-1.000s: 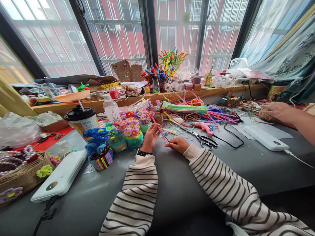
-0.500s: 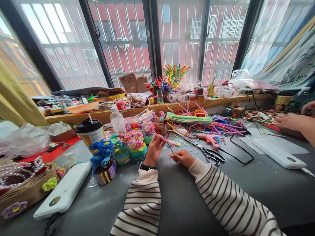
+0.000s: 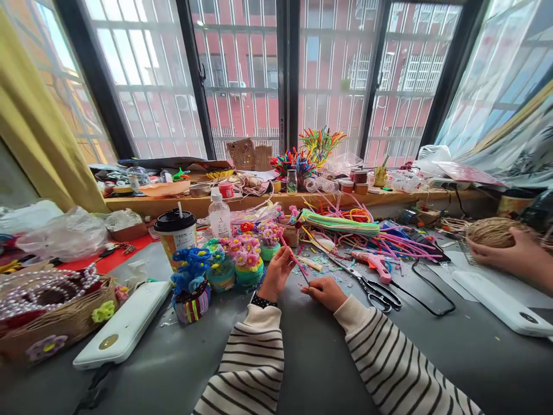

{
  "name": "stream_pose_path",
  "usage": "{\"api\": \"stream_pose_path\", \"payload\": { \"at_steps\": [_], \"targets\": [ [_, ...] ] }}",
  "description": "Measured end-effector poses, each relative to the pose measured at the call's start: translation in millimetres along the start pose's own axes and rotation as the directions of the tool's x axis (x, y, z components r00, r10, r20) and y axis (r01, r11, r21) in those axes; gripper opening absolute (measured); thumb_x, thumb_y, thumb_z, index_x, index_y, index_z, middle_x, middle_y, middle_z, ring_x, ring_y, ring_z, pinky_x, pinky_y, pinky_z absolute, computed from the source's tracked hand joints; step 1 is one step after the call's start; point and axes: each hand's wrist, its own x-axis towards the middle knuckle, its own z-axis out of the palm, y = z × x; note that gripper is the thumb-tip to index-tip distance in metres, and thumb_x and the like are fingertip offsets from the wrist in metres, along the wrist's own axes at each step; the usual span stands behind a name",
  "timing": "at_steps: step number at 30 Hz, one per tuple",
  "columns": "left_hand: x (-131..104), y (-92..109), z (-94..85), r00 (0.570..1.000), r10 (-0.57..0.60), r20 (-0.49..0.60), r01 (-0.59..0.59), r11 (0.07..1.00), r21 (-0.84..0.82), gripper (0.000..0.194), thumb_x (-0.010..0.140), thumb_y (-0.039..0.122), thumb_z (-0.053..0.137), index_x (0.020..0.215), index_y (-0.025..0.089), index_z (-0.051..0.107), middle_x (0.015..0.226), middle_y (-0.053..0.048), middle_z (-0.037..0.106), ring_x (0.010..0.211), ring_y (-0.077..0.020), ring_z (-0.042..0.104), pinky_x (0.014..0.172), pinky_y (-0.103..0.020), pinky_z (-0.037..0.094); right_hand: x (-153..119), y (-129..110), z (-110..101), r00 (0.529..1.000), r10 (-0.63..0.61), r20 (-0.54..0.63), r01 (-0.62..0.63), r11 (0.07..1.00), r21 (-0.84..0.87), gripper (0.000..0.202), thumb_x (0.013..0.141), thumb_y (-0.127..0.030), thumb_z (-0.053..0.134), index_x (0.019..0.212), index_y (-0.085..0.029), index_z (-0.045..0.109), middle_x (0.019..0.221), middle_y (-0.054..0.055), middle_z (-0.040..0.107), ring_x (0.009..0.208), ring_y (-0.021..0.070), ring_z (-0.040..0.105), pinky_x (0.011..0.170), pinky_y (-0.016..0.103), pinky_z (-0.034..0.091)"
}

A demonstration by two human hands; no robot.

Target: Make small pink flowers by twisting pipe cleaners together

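My left hand (image 3: 277, 274) is closed in a pinch on a pink pipe cleaner (image 3: 298, 263), which slants down toward the right. At its lower end, my right hand (image 3: 327, 293) pinches a thin dark stick that the pink strand seems to meet; exactly how they join is too small to tell. Left of my left hand stand small pots of pipe-cleaner flowers, one with pink blooms (image 3: 246, 251) and one with blue blooms (image 3: 190, 268). Black-handled scissors (image 3: 380, 294) lie to the right of my right hand.
A pink glue gun (image 3: 377, 266) with a black cord lies beyond the scissors. Bundled pipe cleaners (image 3: 341, 223) are heaped behind. A lidded cup (image 3: 175, 230) and a bottle (image 3: 220, 216) stand left. At far right, another person's hand (image 3: 514, 253) holds a twine ball (image 3: 495, 230).
The view has shifted, so most things sit further right and slightly lower. My hands keep their grips, almost unmoved. The other person's hand now holds a ball of twine.
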Motion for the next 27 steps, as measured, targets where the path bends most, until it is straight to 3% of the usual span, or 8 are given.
{"api": "stream_pose_path", "payload": {
  "at_steps": [6,14,21,27],
  "targets": [
    [1,-2,-4.6,0.999,-0.005,0.035,0.004,0.999,0.032,0.019,0.059,0.024,0.066,0.069,0.016,0.053,0.063,0.004,0.051,0.055,-0.0031,0.048,0.056,-0.016,0.038,0,-3,2,0.999,0.003,0.038,-0.004,1.000,0.014,0.050,0.068,-0.059,0.042,0.040,-0.017,0.036,0.040,-0.002,0.038,0.041,0.0074,0.031,0.044,0.022,0.027],
    [1,-2,-3.4,1.000,-0.012,0.012,0.012,0.999,0.051,0.019,0.058,0.024,0.067,0.068,0.015,0.053,0.064,0.003,0.052,0.056,-0.0035,0.049,0.058,-0.017,0.039,-2,-7,0,0.998,0.039,0.053,-0.042,0.998,0.047,0.053,0.066,-0.062,0.041,0.043,-0.015,0.043,0.041,-0.002,0.043,0.041,0.0065,0.034,0.044,0.021,0.027],
    [0,-1,-1.4,1.000,0.003,0.020,-0.005,0.995,0.095,0.018,0.060,0.024,0.065,0.068,0.014,0.054,0.064,0.003,0.051,0.056,-0.0031,0.048,0.057,-0.016,0.038,-4,-11,-2,0.998,0.001,0.070,-0.005,0.999,0.048,0.059,0.064,-0.069,0.034,0.042,-0.015,0.041,0.040,-0.003,0.038,0.041,0.0057,0.030,0.042,0.020,0.024],
    [2,-2,-4.5,1.000,0.020,-0.004,-0.019,0.997,0.074,0.019,0.059,0.024,0.066,0.070,0.015,0.054,0.064,0.004,0.052,0.057,-0.0030,0.048,0.057,-0.016,0.037,-5,-9,-3,0.993,-0.087,0.075,0.080,0.993,0.092,0.067,0.066,-0.073,0.017,0.050,-0.015,0.047,0.049,0.001,0.046,0.046,0.0084,0.038,0.048,0.022,0.030]
  ]
}}
